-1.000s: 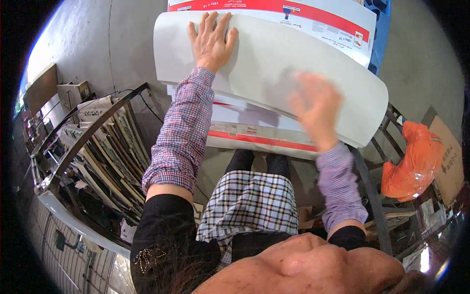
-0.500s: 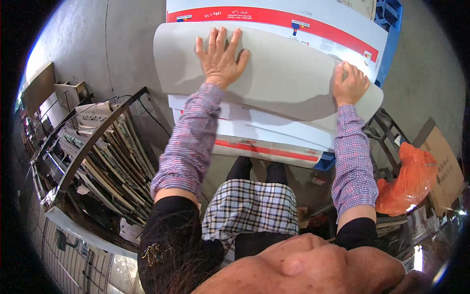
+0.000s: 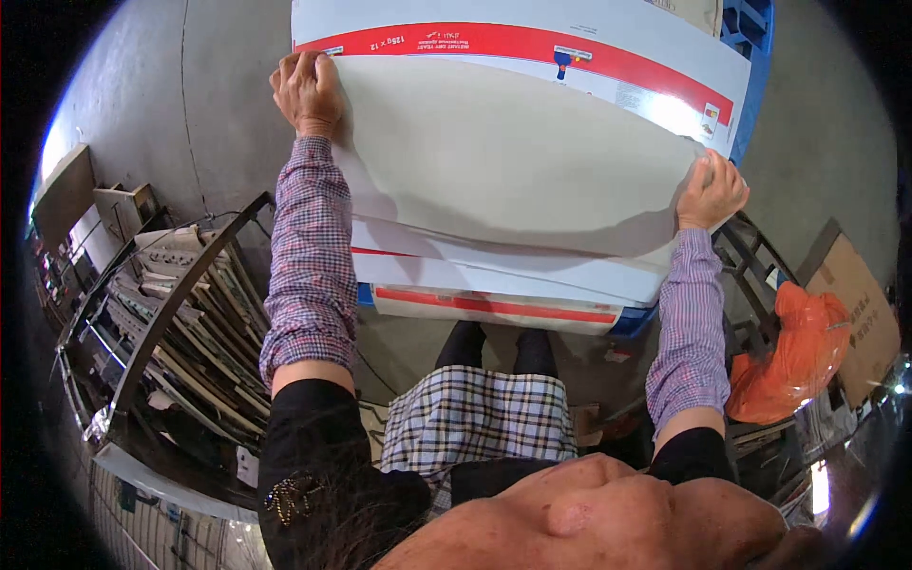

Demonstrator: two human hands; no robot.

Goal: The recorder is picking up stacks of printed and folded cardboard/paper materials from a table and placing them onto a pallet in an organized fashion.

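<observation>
A wide cardboard sheet point(image 3: 513, 157), its plain grey side up, lies bowed over a stack of printed sheets. My left hand point(image 3: 308, 93) is closed on its far left corner, fingers curled over the edge. At the right end, my right hand point(image 3: 711, 190) grips the sheet's edge with fingers folded round it. Beyond the grey sheet shows a white printed sheet point(image 3: 646, 90) with a red band. Nearer to me, the white edges of more sheets point(image 3: 503, 264) stick out from underneath.
A blue pallet point(image 3: 750, 47) supports the stack. To the left stands a metal rack point(image 3: 180, 299) full of upright thin boards. On the right are an orange plastic bag point(image 3: 793, 356), a brown cardboard piece point(image 3: 860, 309) and a dark metal frame point(image 3: 750, 256).
My left hand has gone from lying spread on the grey sheet to gripping its left corner. My right hand has shifted slightly right and nearer, still holding the right edge.
</observation>
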